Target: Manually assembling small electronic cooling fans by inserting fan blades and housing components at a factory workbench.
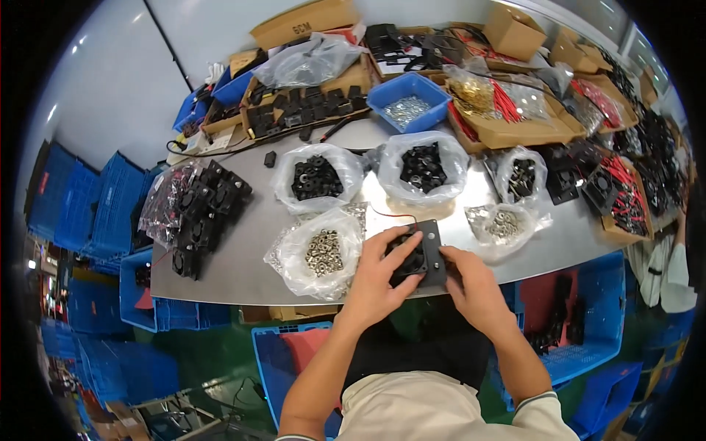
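Observation:
At the table's front edge lies a small black cooling fan [407,266] with a flat black plate [433,250] along its right side. Silvery screws or nuts show on the plate. My left hand [377,278] is closed over the fan, its fingers across the frame and part of the fan hidden beneath. At the plate's right edge, my right hand [471,283] is closed on it, fingertips near the lower metal fastener; what else those fingers hold is hidden. A thin red wire [393,214] curves up from the fan. Left of it sits a bag of metal nuts [323,252].
Two bags of black parts [318,177] [423,167] stand behind the fan. A blue bin [409,103] of small metal pieces is farther back, amid cardboard boxes [515,33]. Stacked black fans [209,198] lie left; another nut bag [504,224] lies right. Blue crates [599,316] flank me.

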`<move>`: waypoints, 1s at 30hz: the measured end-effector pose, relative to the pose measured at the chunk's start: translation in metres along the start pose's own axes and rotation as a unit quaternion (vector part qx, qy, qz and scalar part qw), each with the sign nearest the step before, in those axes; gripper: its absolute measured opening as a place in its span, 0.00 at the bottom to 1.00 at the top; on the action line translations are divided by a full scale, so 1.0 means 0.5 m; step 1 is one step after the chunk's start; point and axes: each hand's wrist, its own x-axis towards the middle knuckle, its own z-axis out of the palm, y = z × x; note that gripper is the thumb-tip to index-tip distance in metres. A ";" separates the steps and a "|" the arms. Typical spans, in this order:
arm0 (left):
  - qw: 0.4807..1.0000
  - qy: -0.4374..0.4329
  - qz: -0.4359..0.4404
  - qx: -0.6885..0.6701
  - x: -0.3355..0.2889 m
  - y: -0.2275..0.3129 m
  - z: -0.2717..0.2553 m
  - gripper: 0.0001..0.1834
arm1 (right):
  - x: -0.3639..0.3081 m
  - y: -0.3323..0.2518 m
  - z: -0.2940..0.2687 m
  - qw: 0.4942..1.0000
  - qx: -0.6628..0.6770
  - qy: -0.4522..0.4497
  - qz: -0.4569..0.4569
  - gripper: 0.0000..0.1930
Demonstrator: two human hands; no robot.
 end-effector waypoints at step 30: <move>0.997 0.035 0.030 0.069 -0.017 -0.019 0.006 0.24 | 0.413 -0.157 0.203 0.974 -0.025 -0.099 -0.203 0.08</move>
